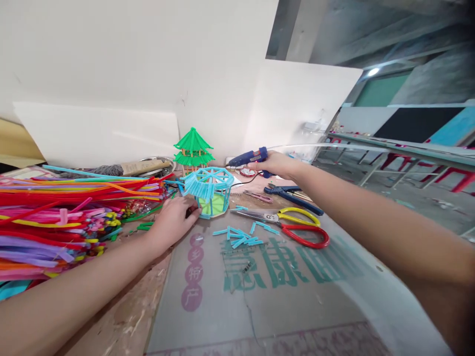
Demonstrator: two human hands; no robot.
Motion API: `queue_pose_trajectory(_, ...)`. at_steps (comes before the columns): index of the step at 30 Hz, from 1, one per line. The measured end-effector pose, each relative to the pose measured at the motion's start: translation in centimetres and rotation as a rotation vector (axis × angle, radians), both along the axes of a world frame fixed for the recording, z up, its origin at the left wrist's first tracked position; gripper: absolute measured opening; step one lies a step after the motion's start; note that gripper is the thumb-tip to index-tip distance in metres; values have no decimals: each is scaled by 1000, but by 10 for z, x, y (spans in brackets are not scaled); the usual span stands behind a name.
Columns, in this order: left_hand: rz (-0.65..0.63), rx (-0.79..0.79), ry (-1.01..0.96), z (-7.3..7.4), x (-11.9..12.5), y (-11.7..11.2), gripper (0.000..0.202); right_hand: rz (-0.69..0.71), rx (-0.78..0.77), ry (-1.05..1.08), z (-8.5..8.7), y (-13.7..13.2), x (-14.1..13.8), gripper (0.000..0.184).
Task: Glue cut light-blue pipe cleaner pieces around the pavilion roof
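Observation:
My left hand [174, 220] rests on the table with its fingers closed against the base of a small light-blue pavilion model [210, 190] made of straw pieces. My right hand [276, 164] is stretched out behind the model and grips a blue hot glue gun [248, 157], whose nozzle points left above the model's roof. Several short light-blue straw pieces [241, 236] lie loose on the cardboard sheet just in front of the model.
A big pile of coloured straws [55, 217] fills the left side. A finished green pavilion model [193, 148] stands by the wall. Scissors with yellow and red handles [293, 225] and blue pliers [291, 195] lie to the right. A printed cardboard sheet [267, 287] covers the table.

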State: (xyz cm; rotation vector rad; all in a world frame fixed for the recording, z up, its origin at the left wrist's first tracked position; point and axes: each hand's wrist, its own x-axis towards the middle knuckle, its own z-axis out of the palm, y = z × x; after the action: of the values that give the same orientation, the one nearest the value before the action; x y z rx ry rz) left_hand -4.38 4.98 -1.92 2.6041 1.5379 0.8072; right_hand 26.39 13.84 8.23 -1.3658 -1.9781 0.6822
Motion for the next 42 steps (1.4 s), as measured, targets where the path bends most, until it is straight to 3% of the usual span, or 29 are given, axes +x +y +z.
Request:
queue_pose_trajectory(6, 4, 20, 23, -1, 0, 1, 26, -82, -80, -141, -36, 45, 8, 36)
queue_pose_trajectory(10, 5, 23, 22, -2, 0, 2, 26, -164, -100, -246, -61, 56, 10, 36)
queue_pose_trajectory(13, 5, 21, 24, -2, 0, 1, 26, -188, -79, -308, -65, 54, 14, 38)
queue_pose_trajectory(21, 2, 23, 23, -3, -1, 2, 28, -163, 64, -553, -40, 15, 26, 32)
queue_pose_trajectory(27, 7, 19, 19, 0, 1, 0, 27, -131, 191, -689, -30, -38, 11, 18)
queue_pose_trajectory(30, 3, 27, 8, 0, 1, 0, 27, -20, 193, -670, -31, -69, -8, 20)
queue_pose_trajectory(33, 0, 26, 7, 0, 0, 0, 26, 282, 202, -516, -35, -97, -30, 19)
queue_pose_trajectory(35, 3, 26, 14, 0, 1, -1, 25, 402, 229, -473, -39, -109, -44, 20)
queue_pose_trajectory(38, 7, 27, 24, 1, 1, -2, 25, 470, 226, -518, -46, -117, -58, 22)
queue_pose_trajectory(42, 8, 23, 14, 2, 1, -2, 24, 452, 231, -598, -52, -118, -66, 18)
